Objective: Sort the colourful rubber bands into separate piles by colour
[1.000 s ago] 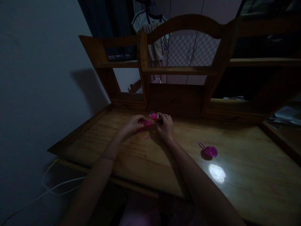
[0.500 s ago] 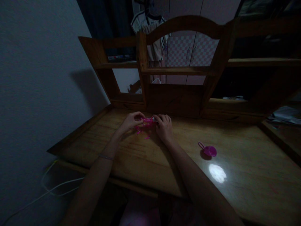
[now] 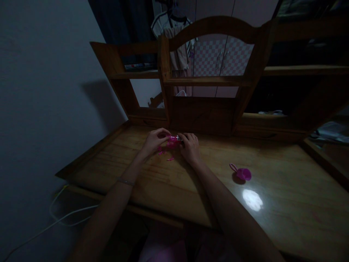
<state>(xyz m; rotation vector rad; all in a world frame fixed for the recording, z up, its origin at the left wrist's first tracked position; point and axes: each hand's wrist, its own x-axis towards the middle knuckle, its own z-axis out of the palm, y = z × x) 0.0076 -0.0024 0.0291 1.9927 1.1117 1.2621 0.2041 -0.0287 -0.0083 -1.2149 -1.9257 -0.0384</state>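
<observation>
Seemingly partway: whether my left hand [image 3: 155, 141] grips, I can't tell; my right hand [image 3: 191, 148] clamps the pink container [image 3: 173, 138] at twelve o'clock. Loose pink pieces [image 3: 170, 159] lie at its six, a looped cup [image 3: 243, 174] at four.

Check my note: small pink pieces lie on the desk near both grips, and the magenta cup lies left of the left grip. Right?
No: the magenta cup lies right of the right grip, not left of the left grip, as the head view shows. The note on the small pink pieces holds.
</observation>
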